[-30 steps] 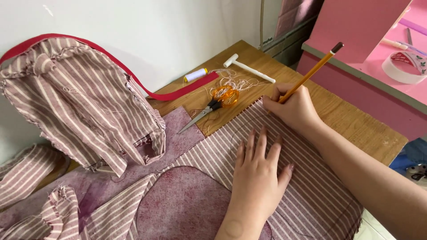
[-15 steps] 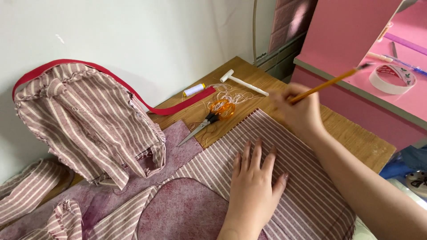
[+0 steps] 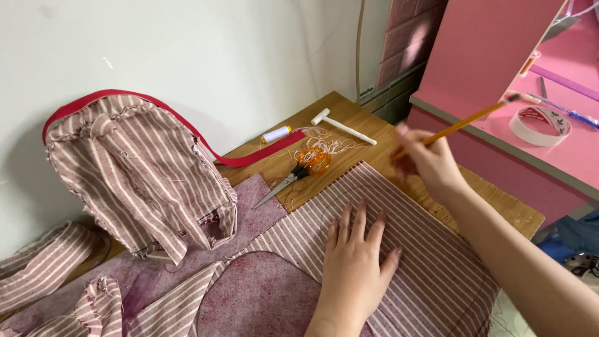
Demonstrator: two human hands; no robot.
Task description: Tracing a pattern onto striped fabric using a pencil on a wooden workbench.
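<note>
Striped maroon-and-white cloth everywhere here. At 9 o'clock a half-sewn striped backpack (image 3: 140,178) leans on the wall, red edging on top. Moving right, orange-handled scissors (image 3: 299,171) lie on the wooden worktop (image 3: 505,209) among loose threads, with a white thread spool (image 3: 276,133) and a small white mallet (image 3: 342,124) behind them at about 12.

The left hand (image 3: 355,265) lies flat and open, fingers spread, pinning the striped fabric panel (image 3: 430,274) at 6 o'clock. The right hand (image 3: 427,163), around 2 o'clock, is pinched on a yellow pencil (image 3: 462,123), raised just off the cloth's far edge.

My take: keep that left palm pressing so the panel can't creep, and draw lightly along the stripes. Pink shelf with a tape roll (image 3: 540,125) sits at 3.
</note>
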